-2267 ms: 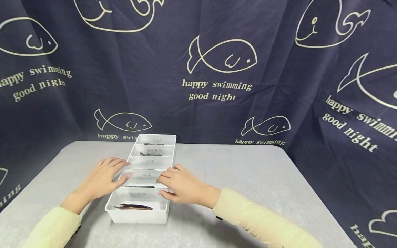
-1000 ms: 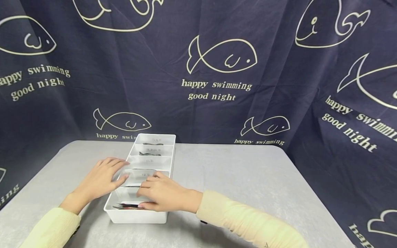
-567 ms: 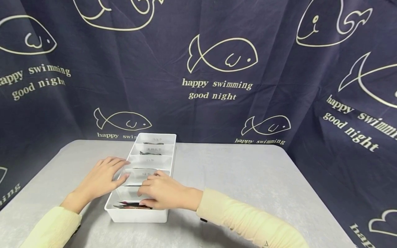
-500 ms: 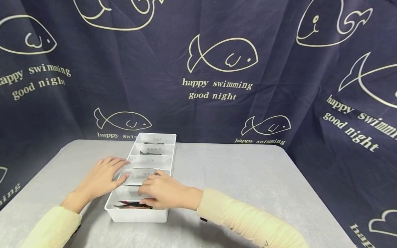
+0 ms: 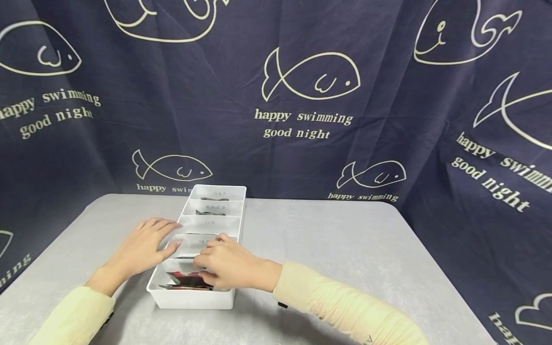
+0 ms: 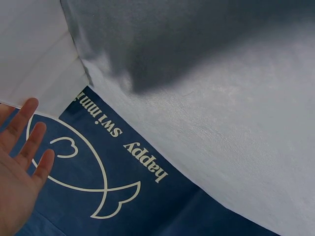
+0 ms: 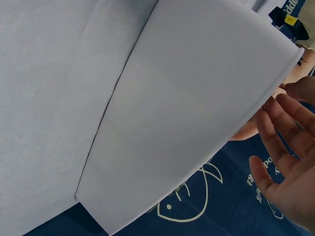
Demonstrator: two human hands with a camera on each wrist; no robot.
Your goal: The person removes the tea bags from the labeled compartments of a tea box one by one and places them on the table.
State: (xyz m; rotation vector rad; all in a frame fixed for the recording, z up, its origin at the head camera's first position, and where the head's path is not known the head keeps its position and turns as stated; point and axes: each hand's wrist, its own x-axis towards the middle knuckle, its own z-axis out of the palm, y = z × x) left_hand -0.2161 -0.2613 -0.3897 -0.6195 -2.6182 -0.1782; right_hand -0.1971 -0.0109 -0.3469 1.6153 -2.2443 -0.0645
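Observation:
A long white box (image 5: pixel 194 301) is divided into a row of compartments with Chinese tea labels. In its front compartment, my right hand (image 5: pixel 235 266) pinches a red and black tea sachet (image 5: pixel 183 278) by its right end, thumb in front. The sachet tilts up, with part of its face showing. More sachets (image 5: pixel 168 287) lie at the front wall. My left hand (image 5: pixel 142 247) rests at the box's left rim, fingers loosely extended. In the right wrist view the box's side wall (image 7: pixel 162 98) hides the sachet from sight.
Dark green sachets (image 5: pixel 210 213) stand in a rear compartment, and others (image 5: pixel 214 199) in the farthest one. The grey table (image 5: pixel 323 258) extends to the right of the box. A navy curtain (image 5: pixel 233 153) with fish drawings hangs behind.
My right hand has moved left and down from the box's right rim into the front compartment. There the red and black tea sachet has been raised and tilted. My left hand has stayed put.

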